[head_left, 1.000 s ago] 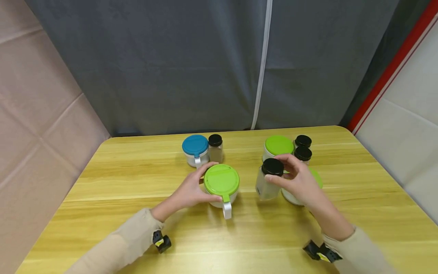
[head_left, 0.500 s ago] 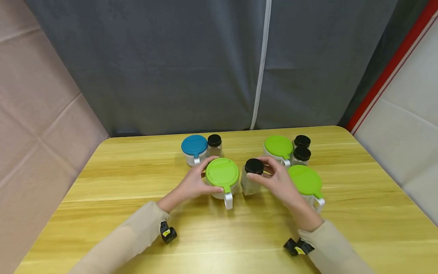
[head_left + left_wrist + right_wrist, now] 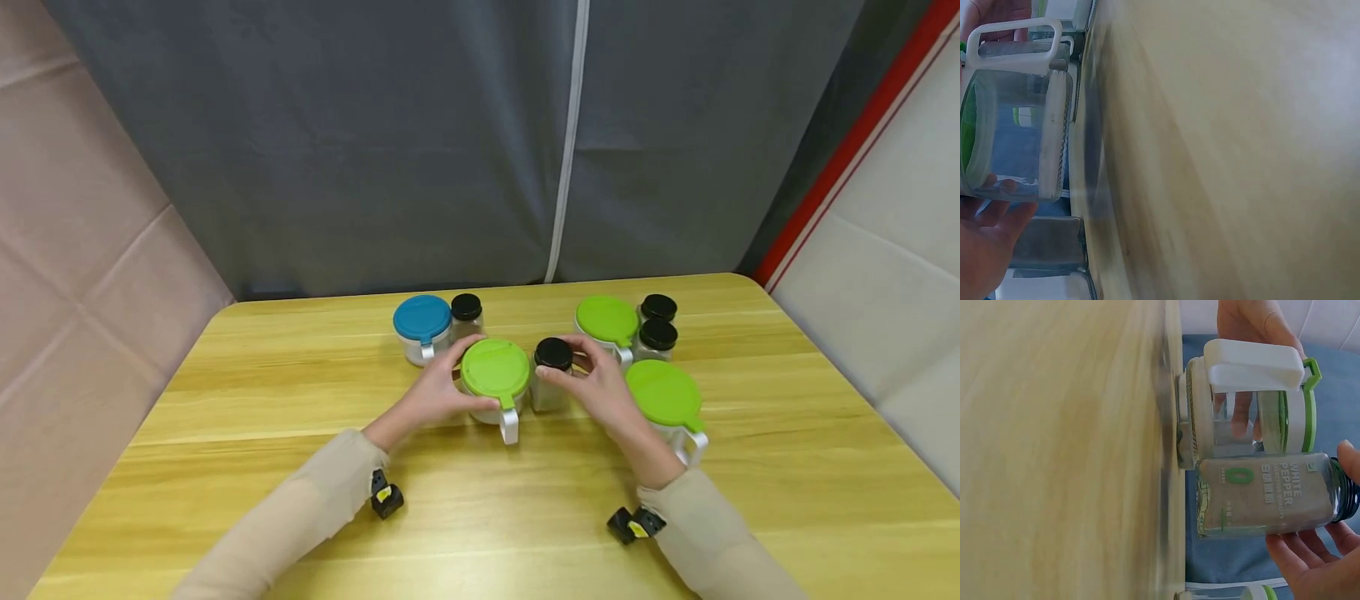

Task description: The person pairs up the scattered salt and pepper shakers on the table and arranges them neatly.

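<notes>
My left hand (image 3: 435, 393) grips a clear seasoning jar (image 3: 495, 369) with a green lid and white handle, its thumb in front and fingers behind. The handle points toward me. My right hand (image 3: 602, 393) holds a square glass pepper bottle (image 3: 551, 392) by its black cap and upper side. In the right wrist view the pepper bottle (image 3: 1266, 495) carries a "WHITE PEPPER" label and brownish powder, and it stands right against the jar (image 3: 1235, 419). Left wrist view shows fingers (image 3: 1013, 219) along the jar's clear wall (image 3: 1016, 144).
A blue-lidded jar (image 3: 422, 321) and a black-capped bottle (image 3: 467, 308) stand behind my left hand. To the right are two more green-lidded jars (image 3: 663, 393) and two black-capped bottles (image 3: 657, 335). A grey curtain (image 3: 390, 150) hangs behind the wooden table (image 3: 300, 367).
My right hand has brought the pepper bottle leftward, from near the right-hand jars to beside the green-lidded jar. My left hand has shifted that jar slightly away from me and rightward.
</notes>
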The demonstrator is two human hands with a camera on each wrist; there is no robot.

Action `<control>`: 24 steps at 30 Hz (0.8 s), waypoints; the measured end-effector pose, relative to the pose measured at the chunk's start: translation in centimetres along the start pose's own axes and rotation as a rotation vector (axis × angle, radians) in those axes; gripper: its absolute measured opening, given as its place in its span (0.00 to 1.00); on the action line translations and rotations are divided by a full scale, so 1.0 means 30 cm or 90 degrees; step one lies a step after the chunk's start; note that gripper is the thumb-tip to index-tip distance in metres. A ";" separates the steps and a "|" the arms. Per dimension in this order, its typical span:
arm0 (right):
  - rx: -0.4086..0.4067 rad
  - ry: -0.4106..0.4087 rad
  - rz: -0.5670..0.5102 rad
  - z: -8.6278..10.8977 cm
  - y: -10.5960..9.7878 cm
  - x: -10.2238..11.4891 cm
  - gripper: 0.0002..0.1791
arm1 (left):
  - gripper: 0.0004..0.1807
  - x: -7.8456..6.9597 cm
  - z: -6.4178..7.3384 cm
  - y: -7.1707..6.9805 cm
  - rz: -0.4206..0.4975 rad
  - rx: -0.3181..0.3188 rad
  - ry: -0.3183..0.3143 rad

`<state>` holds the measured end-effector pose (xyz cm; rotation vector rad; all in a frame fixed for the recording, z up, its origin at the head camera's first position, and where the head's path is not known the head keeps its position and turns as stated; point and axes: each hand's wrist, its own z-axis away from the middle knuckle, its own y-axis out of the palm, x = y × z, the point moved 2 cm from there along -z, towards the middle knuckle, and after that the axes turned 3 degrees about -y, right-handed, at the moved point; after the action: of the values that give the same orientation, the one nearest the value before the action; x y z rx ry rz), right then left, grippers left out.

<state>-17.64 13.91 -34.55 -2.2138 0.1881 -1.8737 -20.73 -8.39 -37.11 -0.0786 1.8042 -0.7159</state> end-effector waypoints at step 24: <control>-0.040 -0.022 -0.085 -0.132 0.017 -0.147 0.32 | 0.49 0.027 -0.054 0.026 -0.034 -0.043 -0.052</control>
<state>-22.28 14.12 -38.28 -2.3522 0.0967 -1.9211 -22.21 -7.38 -37.90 -0.1979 1.7533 -0.6804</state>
